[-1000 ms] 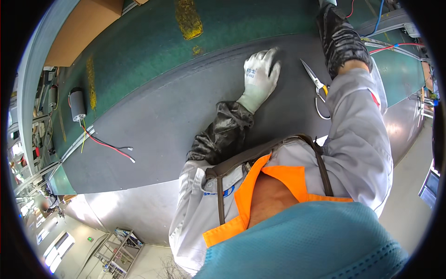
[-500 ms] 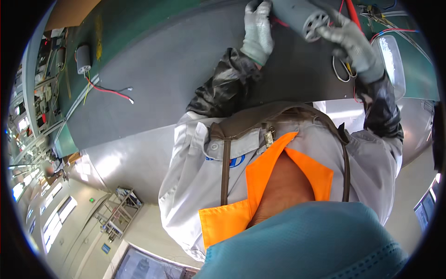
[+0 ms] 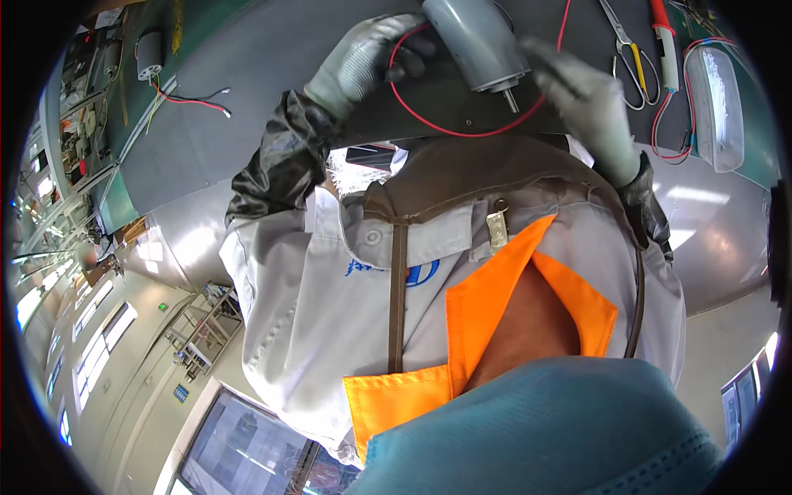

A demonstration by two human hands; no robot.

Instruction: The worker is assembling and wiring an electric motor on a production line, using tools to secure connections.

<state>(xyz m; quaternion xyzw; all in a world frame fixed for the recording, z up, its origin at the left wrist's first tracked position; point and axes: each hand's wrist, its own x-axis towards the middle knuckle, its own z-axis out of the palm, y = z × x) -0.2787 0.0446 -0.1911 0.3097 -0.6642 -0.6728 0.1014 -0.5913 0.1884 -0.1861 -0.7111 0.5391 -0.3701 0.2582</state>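
A grey cylindrical motor [image 3: 478,45] lies on the dark bench mat near the top of the view, its metal shaft pointing toward me. From it a thin red wire [image 3: 462,132] runs in a wide loop in front of the shaft. My left hand [image 3: 363,62], in a grey-white glove with dark fingertips, is left of the motor, its fingers curled in around the red wire. To the right of the motor is my right hand [image 3: 582,99], gloved too; motion smears its fingers, so whether they touch the motor or wire is unclear.
Yellow-handled scissors [image 3: 631,58] and a red-and-white corded hand tool [image 3: 667,54] lie at right, beside a clear tray [image 3: 730,153] of small white pieces. Another grey motor [image 3: 149,54] with loose wires stands at far left. The bench edge runs close to my apron.
The motor has turned from its vented end to its shaft end and come nearer. My left hand moved left, my right hand down and left off the vented end. Scissors now show fully.
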